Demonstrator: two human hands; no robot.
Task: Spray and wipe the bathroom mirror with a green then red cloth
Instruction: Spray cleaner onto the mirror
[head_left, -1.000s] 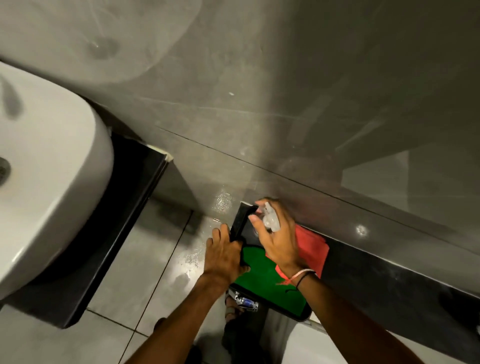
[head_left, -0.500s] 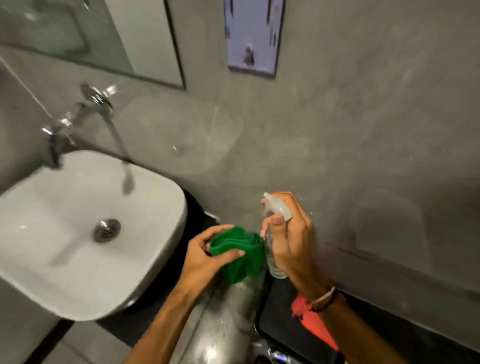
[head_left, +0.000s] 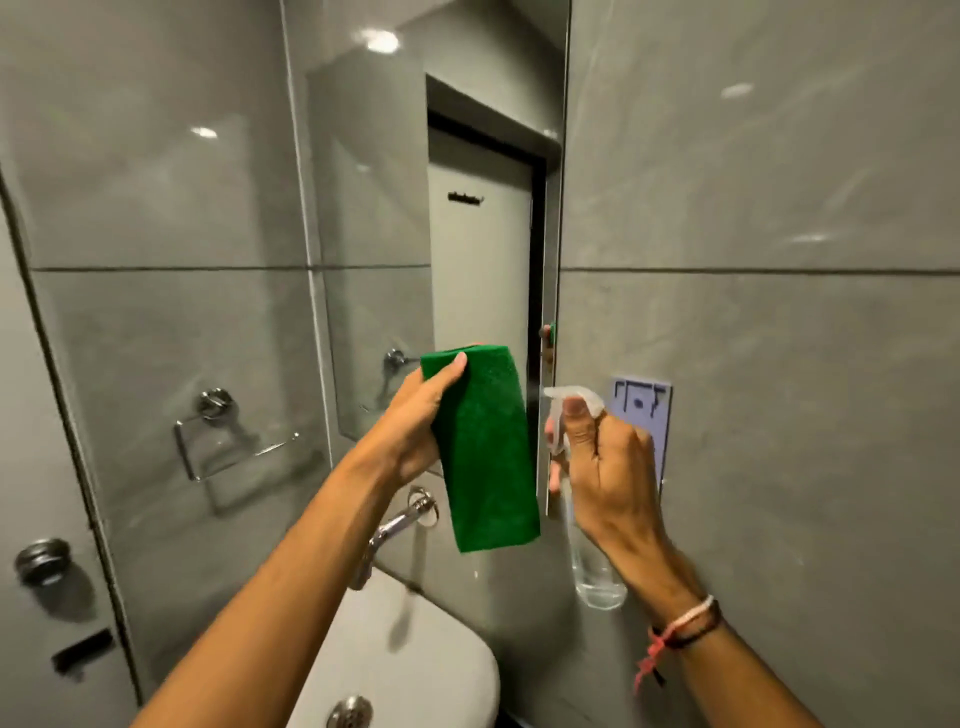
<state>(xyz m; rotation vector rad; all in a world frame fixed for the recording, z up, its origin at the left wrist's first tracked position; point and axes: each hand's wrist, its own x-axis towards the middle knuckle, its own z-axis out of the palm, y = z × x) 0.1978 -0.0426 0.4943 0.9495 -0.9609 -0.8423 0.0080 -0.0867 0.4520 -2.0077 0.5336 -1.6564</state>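
The bathroom mirror hangs on the grey tiled wall straight ahead and reflects a door. My left hand is raised in front of its lower part, pinching the top of a green cloth that hangs down unfolded. Just right of the cloth, my right hand grips a clear spray bottle upright, its white nozzle pointing left toward the mirror and cloth, with my thumb on top. The red cloth is out of view.
A white sink with a chrome tap sits below the mirror. A chrome towel ring is on the left wall. A pale purple wall plate sits right of the mirror, behind my right hand.
My view has swung up from the floor tray to the mirror. Both hands rose from the tray, the left lifting the green cloth, which now hangs open, the right carrying the spray bottle.
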